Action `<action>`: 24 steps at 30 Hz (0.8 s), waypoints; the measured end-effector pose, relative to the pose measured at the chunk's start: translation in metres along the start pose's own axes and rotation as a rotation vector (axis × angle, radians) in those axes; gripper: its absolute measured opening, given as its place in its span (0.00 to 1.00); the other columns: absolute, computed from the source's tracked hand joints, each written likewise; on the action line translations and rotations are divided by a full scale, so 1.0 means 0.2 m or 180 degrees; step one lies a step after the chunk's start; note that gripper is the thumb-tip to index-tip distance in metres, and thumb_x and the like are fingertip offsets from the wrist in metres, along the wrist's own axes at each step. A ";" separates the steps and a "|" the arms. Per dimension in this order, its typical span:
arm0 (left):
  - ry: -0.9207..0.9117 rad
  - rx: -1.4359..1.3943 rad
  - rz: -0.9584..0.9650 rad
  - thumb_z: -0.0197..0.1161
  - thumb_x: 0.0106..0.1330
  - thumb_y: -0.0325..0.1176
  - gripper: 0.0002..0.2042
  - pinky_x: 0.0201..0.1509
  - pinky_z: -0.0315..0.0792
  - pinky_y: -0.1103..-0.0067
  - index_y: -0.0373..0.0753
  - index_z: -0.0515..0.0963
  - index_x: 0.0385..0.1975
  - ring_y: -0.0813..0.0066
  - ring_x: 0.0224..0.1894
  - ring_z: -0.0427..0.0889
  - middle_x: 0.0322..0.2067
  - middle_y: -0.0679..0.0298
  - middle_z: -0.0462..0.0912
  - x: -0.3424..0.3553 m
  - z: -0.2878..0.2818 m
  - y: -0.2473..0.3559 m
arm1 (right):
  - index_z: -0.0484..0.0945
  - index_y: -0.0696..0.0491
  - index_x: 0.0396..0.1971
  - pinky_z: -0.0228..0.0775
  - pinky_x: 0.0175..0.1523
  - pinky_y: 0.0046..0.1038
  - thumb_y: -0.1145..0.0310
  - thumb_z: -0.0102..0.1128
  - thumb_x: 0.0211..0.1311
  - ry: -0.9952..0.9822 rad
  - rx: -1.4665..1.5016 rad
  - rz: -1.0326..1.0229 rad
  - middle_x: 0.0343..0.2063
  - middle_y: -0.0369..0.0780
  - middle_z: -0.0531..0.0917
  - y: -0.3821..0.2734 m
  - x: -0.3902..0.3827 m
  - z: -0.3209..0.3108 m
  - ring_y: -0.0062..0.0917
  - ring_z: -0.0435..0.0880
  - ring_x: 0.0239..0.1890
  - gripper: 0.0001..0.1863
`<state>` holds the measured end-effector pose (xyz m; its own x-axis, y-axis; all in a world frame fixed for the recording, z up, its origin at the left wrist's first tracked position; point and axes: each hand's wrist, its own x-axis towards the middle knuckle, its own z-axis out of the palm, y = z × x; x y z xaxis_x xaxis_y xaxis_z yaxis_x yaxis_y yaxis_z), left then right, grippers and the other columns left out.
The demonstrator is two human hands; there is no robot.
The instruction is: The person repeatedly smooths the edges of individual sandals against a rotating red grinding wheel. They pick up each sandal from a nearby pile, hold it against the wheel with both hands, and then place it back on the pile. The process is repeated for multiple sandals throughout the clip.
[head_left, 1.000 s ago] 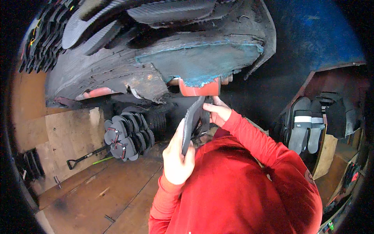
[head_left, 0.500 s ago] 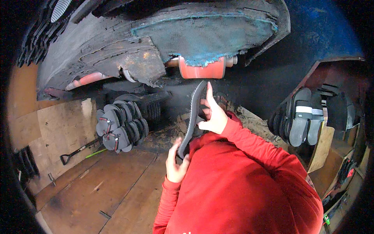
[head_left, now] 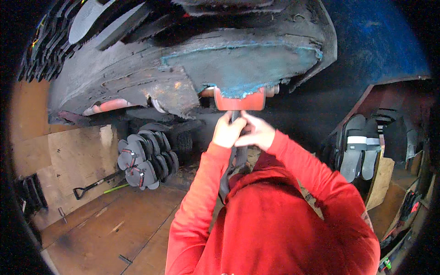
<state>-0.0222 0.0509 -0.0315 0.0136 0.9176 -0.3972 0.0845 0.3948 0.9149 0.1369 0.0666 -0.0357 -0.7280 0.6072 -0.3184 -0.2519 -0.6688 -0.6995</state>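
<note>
Both hands grip a dark grey sandal [head_left: 239,158], seen edge-on and pointing away from me. My left hand [head_left: 227,131] is closed on its far part from the left. On the other side, my right hand [head_left: 258,132] closes around the same part, its fingertips close to the left ones. Just beyond the fingers is an orange-red sanding drum [head_left: 239,101] on a shaft. The sandal's far tip meets the drum's lower edge in the picture; whether they touch I cannot tell. The sandal's near end is partly hidden by my left sleeve.
A dust-covered hood with a frayed teal cloth [head_left: 247,64] overhangs the drum. Stacked sandals [head_left: 142,160] stand at left, more sandals [head_left: 353,151] at right, and soles [head_left: 89,20] lie on top at far left. A black-handled tool [head_left: 94,183] leans near the wooden floor [head_left: 110,220].
My left hand has moved up from the sandal's near end to its far part, beside my right hand. The sandal has turned more upright, its tip now at the drum. The view has shifted slightly.
</note>
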 end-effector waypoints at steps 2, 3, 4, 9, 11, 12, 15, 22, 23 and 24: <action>-0.0033 -0.0192 0.0186 0.61 0.59 0.32 0.17 0.36 0.75 0.75 0.28 0.77 0.45 0.76 0.31 0.80 0.29 0.62 0.83 0.00 0.01 -0.02 | 0.56 0.51 0.70 0.81 0.55 0.34 0.84 0.66 0.58 0.0105 -0.0468 -0.0175 0.53 0.42 0.76 0.00 0.00 -0.02 0.31 0.81 0.55 0.41; 0.0011 -0.0132 -0.0106 0.60 0.58 0.28 0.22 0.45 0.76 0.78 0.27 0.75 0.54 0.76 0.41 0.81 0.40 0.60 0.84 -0.01 0.02 -0.03 | 0.51 0.53 0.73 0.76 0.62 0.35 0.82 0.68 0.56 -0.0044 -0.0516 0.0047 0.57 0.43 0.74 0.02 -0.01 -0.04 0.31 0.76 0.61 0.47; 0.0059 -0.0530 0.0376 0.60 0.57 0.24 0.27 0.50 0.75 0.79 0.28 0.71 0.60 0.76 0.47 0.80 0.48 0.59 0.82 -0.06 0.02 -0.05 | 0.46 0.54 0.75 0.71 0.66 0.36 0.81 0.70 0.54 -0.0015 -0.0787 -0.0234 0.61 0.44 0.71 0.07 -0.03 -0.03 0.32 0.72 0.64 0.52; 0.0107 -0.0802 0.0856 0.68 0.66 0.30 0.31 0.63 0.70 0.78 0.31 0.65 0.68 0.75 0.59 0.76 0.61 0.55 0.77 -0.23 0.05 -0.06 | 0.57 0.51 0.73 0.56 0.74 0.40 0.72 0.74 0.47 0.1129 -0.3860 -0.2319 0.72 0.59 0.54 0.31 -0.04 0.00 0.53 0.53 0.75 0.51; 0.0716 0.0377 0.0887 0.68 0.67 0.35 0.23 0.54 0.76 0.76 0.31 0.75 0.59 0.70 0.50 0.85 0.48 0.52 0.86 -0.23 0.05 -0.02 | 0.63 0.50 0.68 0.58 0.73 0.45 0.69 0.71 0.52 0.1530 -0.4226 -0.2076 0.72 0.59 0.53 0.35 -0.03 0.01 0.57 0.53 0.74 0.41; 0.0812 0.0723 0.0914 0.67 0.67 0.36 0.21 0.52 0.77 0.76 0.32 0.77 0.57 0.71 0.48 0.86 0.46 0.53 0.87 -0.21 0.05 0.01 | 0.63 0.49 0.68 0.61 0.71 0.46 0.68 0.71 0.52 0.1642 -0.4386 -0.1745 0.72 0.59 0.54 0.35 -0.04 0.01 0.58 0.57 0.72 0.41; 0.1181 0.1650 0.1059 0.67 0.67 0.42 0.18 0.43 0.80 0.74 0.34 0.83 0.47 0.63 0.39 0.90 0.37 0.50 0.88 -0.19 0.05 0.08 | 0.66 0.47 0.65 0.80 0.44 0.47 0.57 0.73 0.52 0.1305 -0.3778 -0.0959 0.52 0.57 0.79 0.33 -0.04 0.01 0.54 0.84 0.43 0.40; 0.1232 0.1408 0.0225 0.66 0.64 0.46 0.17 0.36 0.79 0.62 0.35 0.84 0.36 0.45 0.34 0.86 0.26 0.42 0.83 -0.08 0.07 0.16 | 0.62 0.55 0.69 0.73 0.62 0.34 0.71 0.77 0.49 0.0418 -0.0380 -0.0110 0.57 0.41 0.79 0.24 -0.01 0.06 0.26 0.80 0.54 0.46; 0.1063 0.1573 0.0057 0.66 0.64 0.46 0.17 0.37 0.78 0.60 0.36 0.84 0.36 0.42 0.34 0.85 0.26 0.42 0.83 -0.04 0.08 0.16 | 0.60 0.55 0.70 0.70 0.65 0.35 0.77 0.75 0.48 0.0398 -0.0098 -0.0197 0.62 0.39 0.74 0.22 0.01 0.04 0.29 0.78 0.58 0.47; 0.1142 0.1782 0.0267 0.66 0.64 0.46 0.17 0.37 0.78 0.59 0.35 0.84 0.36 0.41 0.34 0.84 0.27 0.42 0.83 -0.03 0.10 0.15 | 0.61 0.55 0.69 0.70 0.65 0.35 0.76 0.76 0.48 0.0411 -0.0253 -0.0402 0.60 0.40 0.76 0.20 0.02 0.03 0.29 0.78 0.58 0.47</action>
<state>-0.0002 0.0562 -0.0037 -0.2813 0.9408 -0.1893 0.6031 0.3267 0.7277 0.1206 0.0403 -0.0618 -0.6046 0.7375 -0.3009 -0.2811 -0.5510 -0.7858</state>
